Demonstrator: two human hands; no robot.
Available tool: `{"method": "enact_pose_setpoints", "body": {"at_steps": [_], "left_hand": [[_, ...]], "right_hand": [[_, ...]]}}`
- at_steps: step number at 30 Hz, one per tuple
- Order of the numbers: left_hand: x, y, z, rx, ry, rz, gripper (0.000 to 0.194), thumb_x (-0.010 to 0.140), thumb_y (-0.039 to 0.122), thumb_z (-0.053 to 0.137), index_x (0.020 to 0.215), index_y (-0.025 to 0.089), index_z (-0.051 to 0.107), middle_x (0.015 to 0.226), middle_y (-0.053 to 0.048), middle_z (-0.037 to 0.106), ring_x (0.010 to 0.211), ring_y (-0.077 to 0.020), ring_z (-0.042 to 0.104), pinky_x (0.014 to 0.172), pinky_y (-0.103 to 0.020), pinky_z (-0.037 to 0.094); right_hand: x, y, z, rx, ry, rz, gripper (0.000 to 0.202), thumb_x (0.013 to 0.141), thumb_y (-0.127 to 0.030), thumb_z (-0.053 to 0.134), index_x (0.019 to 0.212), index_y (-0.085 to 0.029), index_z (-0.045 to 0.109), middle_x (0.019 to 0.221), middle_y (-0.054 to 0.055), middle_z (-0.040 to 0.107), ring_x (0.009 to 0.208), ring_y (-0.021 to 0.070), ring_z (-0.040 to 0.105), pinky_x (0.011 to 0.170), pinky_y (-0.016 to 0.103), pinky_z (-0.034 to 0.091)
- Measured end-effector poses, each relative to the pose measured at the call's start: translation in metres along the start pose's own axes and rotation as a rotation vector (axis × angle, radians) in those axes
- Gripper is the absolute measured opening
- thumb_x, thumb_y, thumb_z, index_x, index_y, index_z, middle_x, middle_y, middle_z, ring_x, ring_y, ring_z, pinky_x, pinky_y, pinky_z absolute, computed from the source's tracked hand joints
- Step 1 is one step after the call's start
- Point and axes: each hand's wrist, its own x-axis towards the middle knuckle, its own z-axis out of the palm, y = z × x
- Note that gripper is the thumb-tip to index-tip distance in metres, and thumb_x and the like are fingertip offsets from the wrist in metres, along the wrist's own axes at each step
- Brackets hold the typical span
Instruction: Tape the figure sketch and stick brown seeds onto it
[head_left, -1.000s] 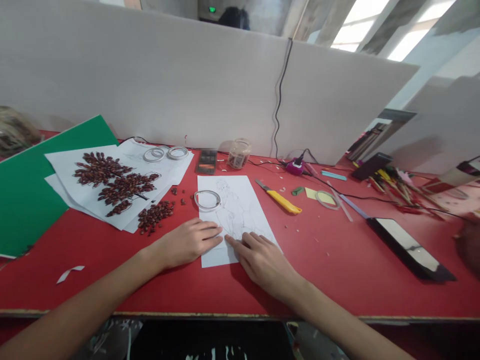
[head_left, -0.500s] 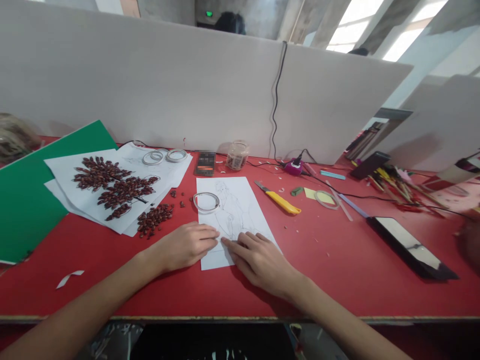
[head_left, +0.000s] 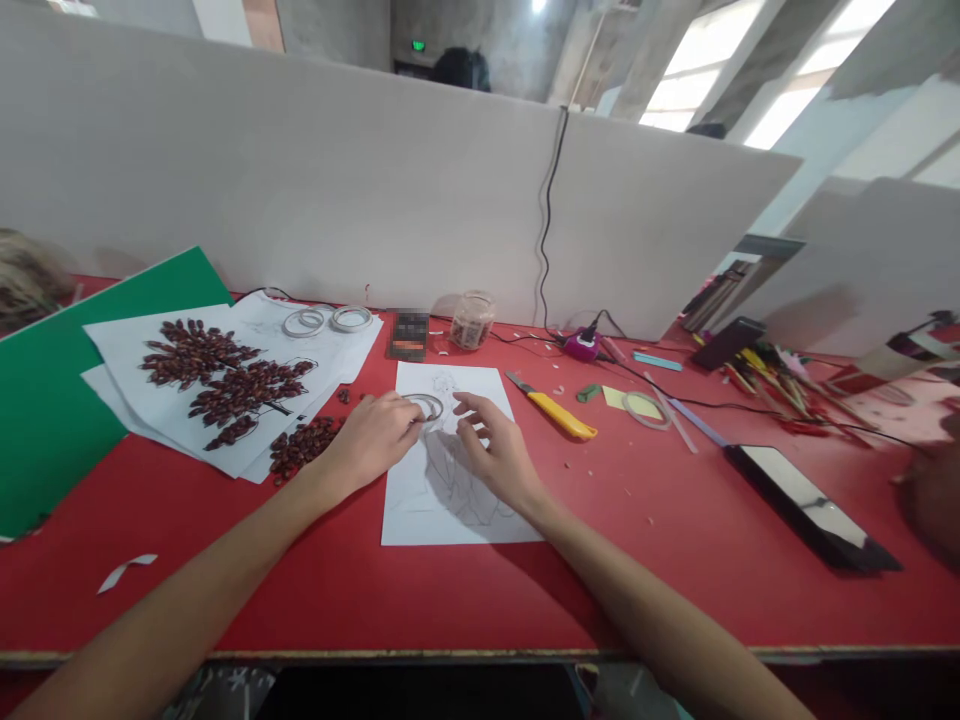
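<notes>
My left hand has its fingers closed on the near left edge of a thin, pale roll of tape, hiding part of the ring. Under both hands lies a white sheet of paper with a pencil line drawing. My right hand hovers over the sheet to the right of the roll, fingers bent and apart, nothing between them. Beside my left wrist is a loose pile of dark brown seeds. A yellow utility knife lies right of the sheet, blade out.
Papers bearing seeds in leaf-like clusters overlap a green board at left. Two more tape rolls, a phone and a jar stand behind. A purple plug adapter and a black-edged tablet-like object are right.
Both hands have moved up the sheet, away from the table edge. My left hand has taken hold of the tape roll; my right hand has lifted off the paper. The sheet has turned slightly.
</notes>
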Motion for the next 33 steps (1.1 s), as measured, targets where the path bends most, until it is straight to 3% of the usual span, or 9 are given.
{"method": "enact_pose_setpoints", "body": {"at_steps": [3,6,10,14,20,24,27,33], "left_hand": [[-0.003,0.006,0.001,-0.297,0.037,-0.069,0.018,0.099,0.024,0.050,0.102,0.021,0.067,0.090,-0.002,0.073,0.077,-0.0180,0.067,0.067,-0.027,0.046],[-0.005,0.009,0.006,-0.477,0.073,-0.064,0.017,0.100,0.026,0.049,0.104,0.020,0.065,0.090,-0.001,0.073,0.074,-0.0159,0.066,0.067,-0.025,0.047],[-0.006,0.010,0.011,-0.543,0.107,-0.072,0.019,0.101,0.028,0.049,0.106,0.020,0.065,0.091,-0.002,0.074,0.079,-0.0170,0.067,0.070,-0.026,0.048],[-0.007,0.011,0.011,-0.549,0.104,-0.072,0.021,0.101,0.028,0.048,0.109,0.020,0.066,0.092,-0.002,0.074,0.080,-0.0175,0.068,0.071,-0.026,0.049],[-0.007,0.011,0.011,-0.522,0.102,-0.057,0.022,0.102,0.028,0.050,0.112,0.021,0.068,0.101,-0.002,0.075,0.087,-0.0180,0.070,0.077,-0.026,0.051],[-0.006,0.007,0.016,-0.469,0.097,-0.018,0.023,0.102,0.031,0.051,0.110,0.021,0.070,0.102,-0.003,0.076,0.086,-0.0189,0.070,0.079,-0.028,0.053],[-0.007,0.003,0.020,-0.392,0.102,0.034,0.024,0.101,0.031,0.053,0.109,0.020,0.072,0.105,-0.006,0.076,0.093,-0.0212,0.070,0.083,-0.032,0.054],[-0.008,0.003,0.018,-0.332,0.066,0.004,0.025,0.101,0.033,0.054,0.100,0.020,0.075,0.092,-0.005,0.075,0.087,-0.0217,0.069,0.078,-0.032,0.052]], "right_hand": [[-0.005,0.007,0.009,-0.044,-0.036,-0.112,0.044,0.097,-0.023,0.049,0.141,-0.023,0.052,0.121,0.011,0.062,0.093,0.0179,0.065,0.076,0.032,0.058],[-0.008,0.009,0.012,-0.093,-0.069,-0.212,0.048,0.097,-0.019,0.048,0.145,-0.024,0.050,0.127,0.013,0.060,0.102,0.0204,0.065,0.086,0.037,0.058],[-0.010,0.010,0.013,-0.134,-0.078,-0.283,0.050,0.098,-0.014,0.044,0.146,-0.026,0.050,0.132,0.013,0.059,0.113,0.0228,0.063,0.097,0.042,0.055],[-0.010,0.010,0.012,-0.132,-0.069,-0.287,0.046,0.098,-0.013,0.043,0.141,-0.025,0.054,0.128,0.013,0.060,0.115,0.0231,0.062,0.097,0.042,0.055],[-0.014,0.005,0.009,-0.017,-0.059,-0.206,0.030,0.097,-0.018,0.046,0.120,-0.023,0.064,0.121,0.011,0.058,0.109,0.0203,0.062,0.090,0.036,0.056],[-0.015,0.005,0.010,0.142,-0.078,0.008,0.019,0.095,-0.026,0.051,0.110,-0.021,0.062,0.111,0.008,0.065,0.101,0.0182,0.064,0.083,0.032,0.055],[-0.013,0.013,0.011,0.265,-0.083,0.156,0.019,0.093,-0.034,0.057,0.105,-0.020,0.061,0.096,0.004,0.067,0.093,0.0175,0.065,0.082,0.032,0.054],[-0.007,0.026,0.012,0.470,-0.061,0.248,0.028,0.086,-0.043,0.067,0.099,-0.021,0.059,0.086,0.003,0.068,0.084,0.0178,0.068,0.080,0.033,0.054]]}}
